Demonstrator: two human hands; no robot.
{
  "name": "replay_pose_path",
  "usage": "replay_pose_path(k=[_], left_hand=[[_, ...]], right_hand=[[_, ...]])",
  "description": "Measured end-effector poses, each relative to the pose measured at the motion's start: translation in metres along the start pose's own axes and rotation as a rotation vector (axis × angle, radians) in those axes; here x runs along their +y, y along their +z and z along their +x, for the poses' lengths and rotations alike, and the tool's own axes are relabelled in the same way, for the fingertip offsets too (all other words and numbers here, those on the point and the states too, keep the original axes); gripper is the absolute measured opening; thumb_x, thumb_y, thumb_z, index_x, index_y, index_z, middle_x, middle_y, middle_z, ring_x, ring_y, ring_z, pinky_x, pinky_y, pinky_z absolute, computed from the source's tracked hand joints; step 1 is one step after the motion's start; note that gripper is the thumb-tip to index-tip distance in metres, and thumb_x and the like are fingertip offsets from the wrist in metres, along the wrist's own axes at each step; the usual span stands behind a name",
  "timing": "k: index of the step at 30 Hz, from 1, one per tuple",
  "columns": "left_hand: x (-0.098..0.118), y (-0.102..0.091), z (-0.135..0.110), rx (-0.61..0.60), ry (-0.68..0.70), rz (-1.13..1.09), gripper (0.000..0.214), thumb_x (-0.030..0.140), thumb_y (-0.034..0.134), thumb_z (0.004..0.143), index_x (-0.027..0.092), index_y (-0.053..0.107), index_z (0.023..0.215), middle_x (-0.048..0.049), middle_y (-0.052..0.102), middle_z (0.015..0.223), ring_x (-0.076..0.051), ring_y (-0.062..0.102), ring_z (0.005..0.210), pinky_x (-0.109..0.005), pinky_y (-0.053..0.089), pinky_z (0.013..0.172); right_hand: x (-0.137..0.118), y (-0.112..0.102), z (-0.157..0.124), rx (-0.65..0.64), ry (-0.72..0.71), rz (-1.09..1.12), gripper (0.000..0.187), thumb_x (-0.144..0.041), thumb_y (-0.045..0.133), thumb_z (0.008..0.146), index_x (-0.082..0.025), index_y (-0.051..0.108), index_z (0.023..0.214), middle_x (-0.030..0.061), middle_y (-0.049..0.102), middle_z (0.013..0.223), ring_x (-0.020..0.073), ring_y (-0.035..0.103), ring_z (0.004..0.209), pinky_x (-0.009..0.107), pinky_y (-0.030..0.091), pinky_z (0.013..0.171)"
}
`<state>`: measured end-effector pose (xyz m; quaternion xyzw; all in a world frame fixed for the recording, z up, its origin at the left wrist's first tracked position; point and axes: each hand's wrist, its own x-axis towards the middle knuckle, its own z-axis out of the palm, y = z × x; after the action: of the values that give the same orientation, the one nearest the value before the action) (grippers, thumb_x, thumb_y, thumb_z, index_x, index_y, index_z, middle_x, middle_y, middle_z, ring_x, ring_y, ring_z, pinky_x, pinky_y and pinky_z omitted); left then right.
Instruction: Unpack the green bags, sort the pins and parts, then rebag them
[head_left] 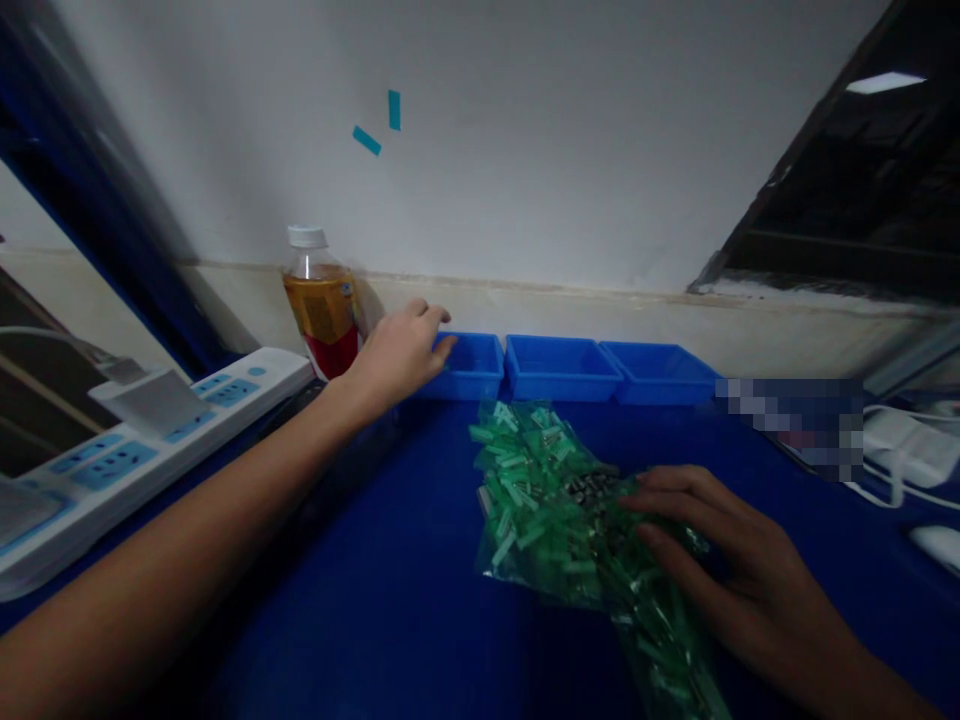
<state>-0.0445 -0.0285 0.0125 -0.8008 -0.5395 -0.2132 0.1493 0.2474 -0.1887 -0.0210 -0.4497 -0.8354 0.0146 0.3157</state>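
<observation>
My left hand reaches to the left end of a row of blue bins, its thumb and fingers apart. It is over or beside the left blue bin; whether it touches the rim I cannot tell. My right hand lies with stretched fingers on the clear plastic bags of small parts. One plastic bag is full of small green pieces. Another plastic bag with green pieces runs down toward me, partly under my right hand. Small dark metallic pieces show between them.
The middle bin and right bin stand against the wall. A drink bottle stands behind my left wrist. A white power strip with plugged-in adapters lies at left. White cables and a white charger lie at right.
</observation>
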Motion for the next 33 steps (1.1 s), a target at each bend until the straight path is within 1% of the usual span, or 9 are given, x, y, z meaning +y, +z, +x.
replay_pose_path(k=[5,9,15,18,24,26,29,31,33], left_hand=[[0.05,-0.003,-0.013,-0.119,0.427,-0.218,0.025,0.028,0.042,0.092,0.015,0.06,0.102,-0.0077,0.061,0.096,-0.019,0.057,0.089,-0.031,0.045,0.08],[0.08,-0.017,-0.043,-0.196,0.502,-0.313,0.027,0.029,0.038,0.093,0.015,0.058,0.103,-0.0068,0.06,0.092,-0.019,0.055,0.088,-0.031,0.044,0.078],[0.088,-0.034,-0.089,-0.282,0.327,-0.538,0.022,0.024,0.039,0.092,0.015,0.059,0.097,-0.0057,0.06,0.088,-0.017,0.054,0.084,-0.029,0.042,0.074],[0.094,-0.034,-0.102,-0.353,0.203,-0.777,0.018,0.022,0.042,0.091,0.016,0.058,0.086,-0.0022,0.058,0.079,-0.013,0.054,0.074,-0.023,0.04,0.067],[0.106,-0.039,-0.106,-0.418,-0.147,-1.039,0.029,0.037,0.046,0.09,0.015,0.06,0.076,-0.0005,0.055,0.068,-0.012,0.05,0.065,-0.022,0.036,0.059],[0.107,-0.041,-0.104,-0.441,-0.289,-1.178,0.035,0.045,0.044,0.089,0.015,0.061,0.079,-0.0013,0.056,0.07,-0.011,0.049,0.064,-0.021,0.035,0.055],[0.108,-0.041,-0.098,-0.501,-0.459,-1.435,0.045,0.054,0.039,0.088,0.014,0.058,0.078,-0.0006,0.053,0.067,-0.009,0.044,0.055,-0.019,0.032,0.046],[0.109,-0.038,-0.092,-0.515,-0.488,-1.525,0.041,0.053,0.046,0.086,0.014,0.055,0.076,0.0013,0.05,0.064,-0.008,0.041,0.051,-0.018,0.032,0.044],[0.11,-0.035,-0.087,-0.459,-0.456,-1.505,0.031,0.046,0.055,0.083,0.015,0.055,0.08,0.0023,0.05,0.065,-0.007,0.042,0.051,-0.018,0.036,0.046]], right_hand=[[-0.004,0.001,0.009,-0.155,-0.101,-0.013,0.018,-0.022,0.054,0.086,-0.023,0.06,0.102,0.006,0.062,0.097,0.0202,0.056,0.099,0.036,0.048,0.082],[0.002,0.0,0.026,-0.205,-0.133,-0.025,0.021,-0.027,0.052,0.088,-0.021,0.059,0.107,0.0077,0.061,0.101,0.0217,0.053,0.102,0.04,0.046,0.085],[0.029,0.02,0.052,-0.213,0.135,-0.074,0.041,-0.044,0.054,0.083,-0.017,0.053,0.114,0.0092,0.064,0.097,0.0227,0.06,0.087,0.038,0.047,0.072],[0.033,0.031,0.058,-0.217,0.163,-0.037,0.041,-0.036,0.06,0.079,-0.017,0.052,0.114,0.0067,0.064,0.09,0.0207,0.059,0.078,0.035,0.046,0.065],[0.011,0.02,0.055,0.139,0.167,0.296,0.028,-0.016,0.053,0.08,-0.017,0.051,0.108,0.0012,0.055,0.077,0.0133,0.054,0.067,0.027,0.045,0.058],[-0.002,0.014,0.049,0.215,0.087,0.309,0.019,-0.011,0.051,0.081,-0.018,0.055,0.099,0.0008,0.054,0.076,0.0122,0.054,0.067,0.025,0.044,0.058],[-0.018,0.012,0.039,0.267,-0.203,0.204,0.021,-0.003,0.049,0.079,-0.019,0.058,0.089,0.0014,0.055,0.077,0.012,0.053,0.072,0.025,0.045,0.061],[-0.024,0.015,0.033,0.271,-0.363,0.14,0.025,0.0,0.049,0.077,-0.019,0.059,0.088,0.0019,0.056,0.077,0.0132,0.054,0.074,0.027,0.046,0.064],[-0.028,0.017,0.031,0.238,-0.404,0.102,0.026,0.0,0.049,0.077,-0.019,0.061,0.09,0.0035,0.058,0.081,0.0156,0.055,0.08,0.03,0.048,0.071]])
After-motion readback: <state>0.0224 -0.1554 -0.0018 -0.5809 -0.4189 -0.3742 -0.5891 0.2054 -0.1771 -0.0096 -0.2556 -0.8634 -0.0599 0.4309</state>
